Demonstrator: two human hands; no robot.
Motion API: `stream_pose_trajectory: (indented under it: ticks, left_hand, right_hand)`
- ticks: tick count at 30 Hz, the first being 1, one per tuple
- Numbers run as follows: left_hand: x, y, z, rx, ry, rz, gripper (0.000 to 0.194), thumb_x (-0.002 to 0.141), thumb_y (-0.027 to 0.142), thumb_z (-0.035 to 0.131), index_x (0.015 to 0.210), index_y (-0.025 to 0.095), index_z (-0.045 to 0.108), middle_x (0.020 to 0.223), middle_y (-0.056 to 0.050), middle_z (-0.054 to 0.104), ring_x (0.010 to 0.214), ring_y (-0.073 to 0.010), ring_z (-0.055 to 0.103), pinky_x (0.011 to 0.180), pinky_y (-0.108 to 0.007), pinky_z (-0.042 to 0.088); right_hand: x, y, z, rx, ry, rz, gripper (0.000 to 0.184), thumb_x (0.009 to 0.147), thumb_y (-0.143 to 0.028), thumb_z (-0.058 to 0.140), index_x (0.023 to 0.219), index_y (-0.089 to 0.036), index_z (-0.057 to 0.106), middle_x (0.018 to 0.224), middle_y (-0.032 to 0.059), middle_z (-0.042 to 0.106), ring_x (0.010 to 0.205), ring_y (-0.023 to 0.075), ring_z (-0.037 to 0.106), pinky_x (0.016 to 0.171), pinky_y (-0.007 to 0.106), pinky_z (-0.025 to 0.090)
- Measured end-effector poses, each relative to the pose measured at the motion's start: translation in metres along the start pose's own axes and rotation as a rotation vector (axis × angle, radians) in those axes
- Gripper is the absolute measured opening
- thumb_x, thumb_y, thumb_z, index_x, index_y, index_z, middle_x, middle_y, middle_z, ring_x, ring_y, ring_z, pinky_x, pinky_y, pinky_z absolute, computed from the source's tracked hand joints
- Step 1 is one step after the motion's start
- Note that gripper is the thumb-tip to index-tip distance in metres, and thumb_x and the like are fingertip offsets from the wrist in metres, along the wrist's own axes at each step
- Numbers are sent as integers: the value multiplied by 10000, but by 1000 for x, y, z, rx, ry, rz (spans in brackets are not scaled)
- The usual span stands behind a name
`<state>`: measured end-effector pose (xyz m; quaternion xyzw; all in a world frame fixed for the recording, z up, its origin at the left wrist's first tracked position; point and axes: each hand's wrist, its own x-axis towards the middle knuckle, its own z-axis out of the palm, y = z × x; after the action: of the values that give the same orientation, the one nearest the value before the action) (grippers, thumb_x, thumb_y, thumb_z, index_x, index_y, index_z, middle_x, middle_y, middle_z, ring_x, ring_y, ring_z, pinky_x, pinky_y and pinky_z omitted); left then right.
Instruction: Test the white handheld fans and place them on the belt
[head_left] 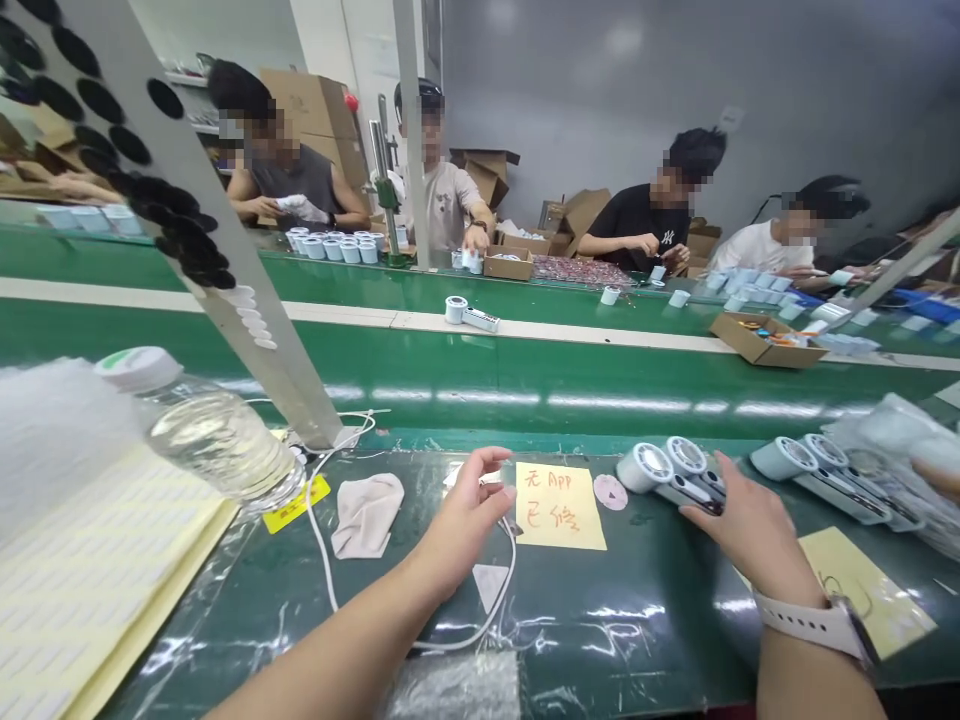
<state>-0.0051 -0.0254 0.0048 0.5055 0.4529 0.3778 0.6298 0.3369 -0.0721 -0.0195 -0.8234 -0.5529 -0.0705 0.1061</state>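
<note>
I am looking from the head camera, and the yellow note (559, 505) with handwritten red characters is my landmark. It lies on the dark green bench mat (600, 640), under a clear plastic sheet in some parts.

My left hand (469, 510) is just to the left of the note. Its fingers (487, 468) are open and a little curved, and the fingertips come near the note's upper left corner. I see nothing clearly held in them.

My right hand (742, 530) is to the right of the note, and it wears a white watch strap (810, 625). Its fingers (701, 512) lie over a group of white and pale blue handheld devices (679, 475) with round heads. They touch these devices, but I cannot tell if they grip them firmly. More such devices (825, 475) lie further right of the note, beside a plastic bag (892, 440).

A small pink round disc (610, 492) lies just right of the note. To the left of the note are a beige cloth (367, 515), a white cable (322, 530) and a water bottle (217, 435) lying on its side. Beyond the note, across a green conveyor belt (480, 380), four co-workers (285, 150) are handling similar items.
</note>
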Motion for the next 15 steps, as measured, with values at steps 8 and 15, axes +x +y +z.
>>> stream_pose_trajectory:
  ticks: [8, 15]
  left_hand:
    - [11, -11, -2, 184, -19, 101, 322, 774, 353, 634, 1077, 249, 604, 1309, -96, 538, 1155, -292, 524, 1038, -462, 388]
    - [16, -19, -2, 351, -45, 211, 230, 809, 251, 560, 1035, 229, 594, 1247, -100, 561, 1185, -265, 533, 1034, -445, 425]
  right_hand:
    - [7, -14, -3, -5, 102, 80, 514, 854, -313, 449, 1329, -125, 514, 1191, 213, 613, 1099, 407, 578, 895, 520, 479]
    - [10, -6, 20, 43, 226, 227, 537, 846, -254, 461, 1348, -71, 509, 1145, 264, 602, 1119, 464, 556, 910, 579, 446]
